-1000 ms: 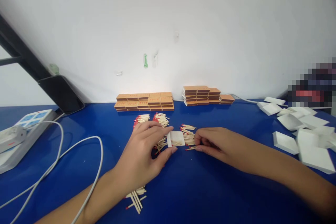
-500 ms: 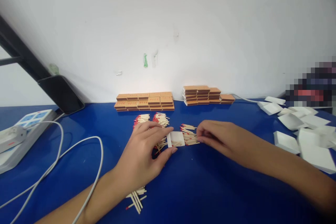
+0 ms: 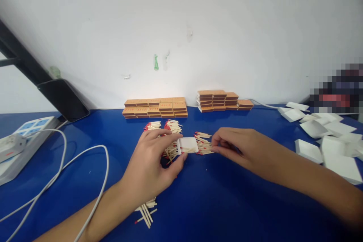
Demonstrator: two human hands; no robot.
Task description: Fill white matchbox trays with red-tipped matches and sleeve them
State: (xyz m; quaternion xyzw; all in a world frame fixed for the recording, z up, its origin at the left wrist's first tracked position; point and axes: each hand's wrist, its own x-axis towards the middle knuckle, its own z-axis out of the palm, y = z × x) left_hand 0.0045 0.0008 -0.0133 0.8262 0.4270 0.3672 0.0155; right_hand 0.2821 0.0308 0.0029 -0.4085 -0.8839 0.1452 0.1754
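Note:
My left hand (image 3: 153, 160) holds a small white matchbox tray (image 3: 188, 145) between thumb and fingers, low over the blue table. A few matches lie inside the tray. My right hand (image 3: 231, 143) has its thumb and fingertips pinched at the stick ends of a loose bunch of red-tipped matches (image 3: 203, 144), just right of the tray. More matches (image 3: 173, 125) lie behind and beneath my left hand, partly hidden by it. Near my left forearm is another small heap of matches (image 3: 146, 213).
Stacked orange matchboxes (image 3: 155, 107) and a second stack (image 3: 217, 101) stand along the wall. White empty trays (image 3: 337, 140) are scattered at the right. At the left are a power strip (image 3: 42, 124), a white cable (image 3: 106, 166) and a black device (image 3: 65, 100).
The tray in my left hand has shifted slightly left and up in view. A few more match sticks show inside it. My right hand stays at the matches.

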